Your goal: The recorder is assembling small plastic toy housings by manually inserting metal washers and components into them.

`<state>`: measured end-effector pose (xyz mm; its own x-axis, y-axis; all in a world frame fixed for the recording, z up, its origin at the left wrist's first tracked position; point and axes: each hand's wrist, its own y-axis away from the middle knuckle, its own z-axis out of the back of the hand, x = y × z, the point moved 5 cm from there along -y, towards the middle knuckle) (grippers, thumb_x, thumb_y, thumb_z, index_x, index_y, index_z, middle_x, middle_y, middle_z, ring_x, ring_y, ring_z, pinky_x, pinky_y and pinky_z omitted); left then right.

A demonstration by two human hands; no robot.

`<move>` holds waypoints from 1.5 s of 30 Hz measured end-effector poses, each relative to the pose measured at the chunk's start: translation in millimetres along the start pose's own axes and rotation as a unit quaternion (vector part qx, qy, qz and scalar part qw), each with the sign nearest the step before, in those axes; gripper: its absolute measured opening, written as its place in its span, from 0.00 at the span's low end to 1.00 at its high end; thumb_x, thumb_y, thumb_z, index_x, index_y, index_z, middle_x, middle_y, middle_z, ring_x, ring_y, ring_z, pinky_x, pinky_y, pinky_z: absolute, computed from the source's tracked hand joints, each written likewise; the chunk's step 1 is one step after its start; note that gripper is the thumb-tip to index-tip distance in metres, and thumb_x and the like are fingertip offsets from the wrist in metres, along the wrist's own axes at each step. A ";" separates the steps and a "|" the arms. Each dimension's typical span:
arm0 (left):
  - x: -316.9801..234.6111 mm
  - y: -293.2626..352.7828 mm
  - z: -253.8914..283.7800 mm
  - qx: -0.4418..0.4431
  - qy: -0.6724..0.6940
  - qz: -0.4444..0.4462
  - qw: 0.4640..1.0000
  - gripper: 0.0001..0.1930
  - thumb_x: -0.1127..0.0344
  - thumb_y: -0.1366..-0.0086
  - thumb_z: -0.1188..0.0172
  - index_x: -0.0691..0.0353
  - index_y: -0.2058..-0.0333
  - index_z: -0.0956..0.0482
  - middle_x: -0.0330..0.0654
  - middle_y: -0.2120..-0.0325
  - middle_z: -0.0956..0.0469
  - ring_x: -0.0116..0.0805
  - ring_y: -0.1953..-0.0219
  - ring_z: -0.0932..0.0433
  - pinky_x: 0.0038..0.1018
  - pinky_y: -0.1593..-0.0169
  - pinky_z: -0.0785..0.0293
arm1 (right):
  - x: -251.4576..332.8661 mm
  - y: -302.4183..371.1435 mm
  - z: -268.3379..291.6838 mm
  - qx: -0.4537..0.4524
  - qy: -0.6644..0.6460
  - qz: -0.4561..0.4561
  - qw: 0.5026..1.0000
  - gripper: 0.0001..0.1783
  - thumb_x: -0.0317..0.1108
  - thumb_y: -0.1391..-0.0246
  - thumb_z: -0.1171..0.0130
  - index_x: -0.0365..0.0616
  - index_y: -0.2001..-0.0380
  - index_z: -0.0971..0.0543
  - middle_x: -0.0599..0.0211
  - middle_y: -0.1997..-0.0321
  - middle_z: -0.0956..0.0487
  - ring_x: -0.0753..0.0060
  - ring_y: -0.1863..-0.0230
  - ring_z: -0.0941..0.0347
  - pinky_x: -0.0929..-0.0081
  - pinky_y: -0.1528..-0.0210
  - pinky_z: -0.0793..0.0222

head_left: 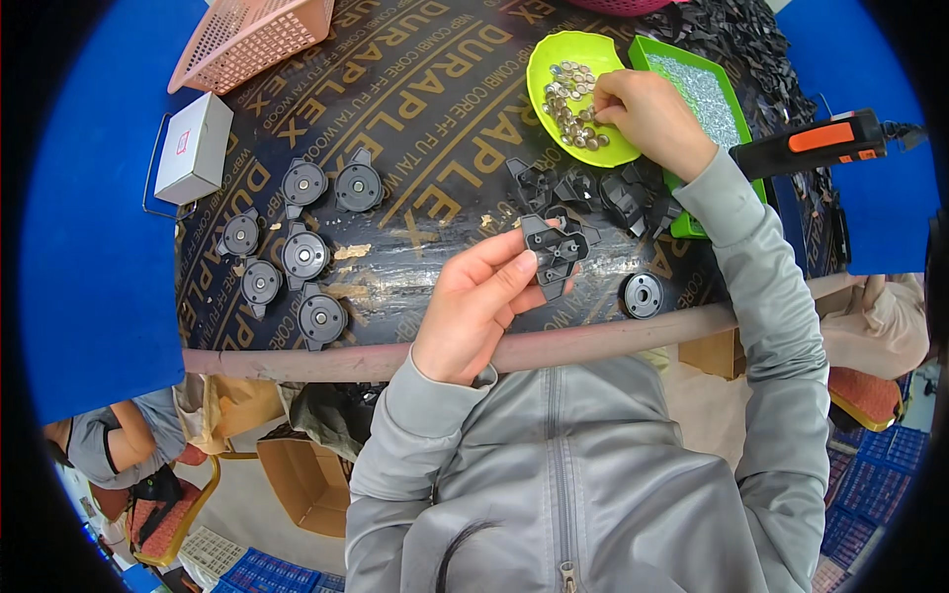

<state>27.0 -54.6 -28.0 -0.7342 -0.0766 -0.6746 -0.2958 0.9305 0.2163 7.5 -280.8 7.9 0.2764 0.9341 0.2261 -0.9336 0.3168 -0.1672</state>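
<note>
My left hand (473,304) holds a black moulded plastic housing (560,253) above the table's near side, its hollow, ribbed face turned up. Over a lime-green plate (540,71), my right hand (652,117) has its fingers pinched together among small round metal pieces (570,87). Whatever is between those fingertips is hidden. Several black plastic housings (623,201) lie between the plate and my left hand. A round black disc with a centre hole (643,295) rests near the front edge. Several round black units with tabs (304,254) sit on the left.
A green tray (682,47) of small silvery parts stands right of the plate. A black-and-orange power screwdriver (816,140) lies across its near end. Black scraps (732,35) heap up at the far right. A white box (195,148) and pink basket (252,42) stand left.
</note>
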 end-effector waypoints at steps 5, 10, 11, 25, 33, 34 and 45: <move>0.1 0.5 2.3 -0.008 0.008 0.004 1.000 0.19 0.70 0.36 0.55 0.73 0.48 0.39 0.49 0.57 0.29 0.37 0.56 0.27 0.31 0.51 0.29 | 31.9 21.8 23.1 -0.022 -0.160 0.003 0.987 0.03 0.23 0.56 0.48 0.37 0.75 0.30 0.64 0.76 0.28 0.68 0.72 0.31 0.78 0.68 0.36; 0.9 1.7 3.2 0.003 -0.001 0.003 1.000 0.19 0.70 0.37 0.54 0.73 0.49 0.38 0.49 0.57 0.28 0.38 0.56 0.26 0.31 0.51 0.30 | 93.1 79.9 34.2 -0.140 -0.263 0.122 0.947 0.08 0.14 0.60 0.49 0.36 0.74 0.30 0.63 0.74 0.28 0.68 0.72 0.31 0.77 0.68 0.35; 0.0 1.8 1.7 0.001 0.008 0.001 1.000 0.18 0.70 0.37 0.53 0.73 0.50 0.37 0.48 0.58 0.28 0.37 0.57 0.26 0.30 0.53 0.28 | 97.8 83.7 32.2 -0.140 -0.262 0.121 0.947 0.08 0.14 0.60 0.49 0.36 0.74 0.30 0.63 0.74 0.28 0.68 0.72 0.31 0.77 0.68 0.35; 2.2 3.1 5.1 0.014 0.001 0.012 1.000 0.17 0.72 0.38 0.52 0.71 0.50 0.35 0.43 0.57 0.28 0.28 0.58 0.27 0.24 0.55 0.26 | 121.3 101.6 25.3 -0.237 -0.045 0.316 0.918 0.14 0.29 0.73 0.45 0.38 0.75 0.26 0.64 0.72 0.27 0.67 0.71 0.29 0.72 0.72 0.30; 4.9 2.5 3.0 0.009 0.021 0.012 1.000 0.16 0.74 0.38 0.51 0.68 0.52 0.32 0.40 0.60 0.27 0.24 0.60 0.27 0.21 0.59 0.27 | 121.7 103.9 28.5 -0.177 -0.048 0.347 0.920 0.15 0.30 0.73 0.46 0.37 0.74 0.25 0.63 0.70 0.25 0.64 0.70 0.28 0.70 0.71 0.30; 5.0 2.6 2.8 0.008 0.020 0.013 1.000 0.16 0.74 0.38 0.51 0.69 0.51 0.32 0.40 0.60 0.27 0.25 0.60 0.26 0.21 0.58 0.26 | 121.7 103.9 28.2 -0.167 -0.046 0.355 0.919 0.15 0.30 0.72 0.46 0.38 0.73 0.25 0.62 0.70 0.25 0.64 0.70 0.28 0.70 0.71 0.30; -0.6 1.9 4.6 0.007 0.013 -0.008 1.000 0.16 0.73 0.36 0.55 0.73 0.51 0.35 0.47 0.57 0.28 0.36 0.57 0.26 0.30 0.52 0.29 | 68.1 142.0 67.3 -0.177 -0.182 0.009 0.967 0.10 0.15 0.62 0.48 0.35 0.72 0.25 0.60 0.73 0.25 0.64 0.72 0.30 0.74 0.69 0.35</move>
<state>29.6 -51.1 -30.4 -0.7448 -0.0997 -0.6598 -0.2988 0.9340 0.1961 -121.5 -183.3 64.1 0.1026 0.8398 0.5331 -0.7834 0.3984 -0.4770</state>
